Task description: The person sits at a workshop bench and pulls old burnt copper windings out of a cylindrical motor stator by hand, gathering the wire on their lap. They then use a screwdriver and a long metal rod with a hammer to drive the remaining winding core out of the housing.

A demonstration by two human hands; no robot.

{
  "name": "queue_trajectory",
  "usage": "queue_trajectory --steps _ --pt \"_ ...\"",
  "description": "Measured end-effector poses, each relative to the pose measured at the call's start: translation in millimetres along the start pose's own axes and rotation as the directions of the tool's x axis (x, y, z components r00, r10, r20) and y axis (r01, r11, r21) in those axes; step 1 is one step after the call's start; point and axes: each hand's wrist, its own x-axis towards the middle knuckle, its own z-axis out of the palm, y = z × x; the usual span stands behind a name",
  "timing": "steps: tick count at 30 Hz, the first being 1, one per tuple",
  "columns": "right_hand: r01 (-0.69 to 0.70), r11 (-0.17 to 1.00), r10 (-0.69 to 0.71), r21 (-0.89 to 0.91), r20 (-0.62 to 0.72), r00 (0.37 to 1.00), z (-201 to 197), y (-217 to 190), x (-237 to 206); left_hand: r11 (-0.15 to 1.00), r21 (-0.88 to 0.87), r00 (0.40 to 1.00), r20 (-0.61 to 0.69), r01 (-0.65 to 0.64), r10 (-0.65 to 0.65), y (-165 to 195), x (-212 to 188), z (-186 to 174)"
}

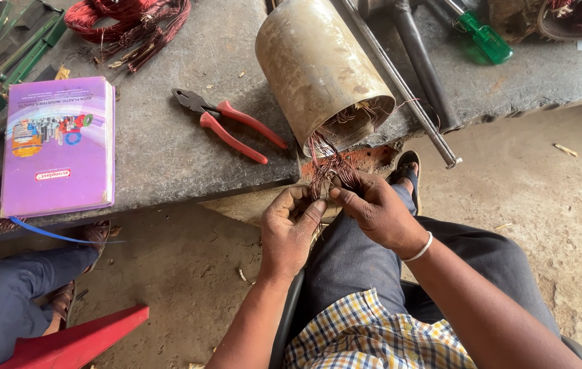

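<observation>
Left hand (289,229) pinching copper wires (328,167) | right hand (373,208) closed on same strands at 12 o'clock, steadying | spilling from stator (318,68) overhanging worktop (168,147) | pliers (229,123) at 10 o'clock

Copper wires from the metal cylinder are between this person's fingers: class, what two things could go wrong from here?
1. The copper wires are thin, bare-ended strands pinched by the left hand and right hand; they might prick or cut ungloved fingers.
2. The metal cylinder lies on its side with its open end over the bench edge; a hard pull could perhaps roll or drag it off towards the legs below.
</observation>
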Motion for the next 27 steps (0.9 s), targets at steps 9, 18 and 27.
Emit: queue_trajectory --steps 9,18,27 --pt "-0.069 0.997 0.065 0.042 0.077 0.995 -8.6 -2.3 -0.1 0.868 -0.453 0.977 0.154 0.202 -0.147 -1.1 4.5 -10.4" --pt "-0.134 0.988 0.127 -0.072 -0.1 0.987 9.0 -24.1 -2.4 0.998 -0.056 0.999 0.015 0.03 -0.03 -2.0 2.9 -1.3" --pt "-0.036 0.999 0.037 0.007 -0.127 0.991 10.8 -12.8 -0.8 0.996 -0.043 0.997 0.009 0.081 -0.081 -4.5 3.2 0.3"
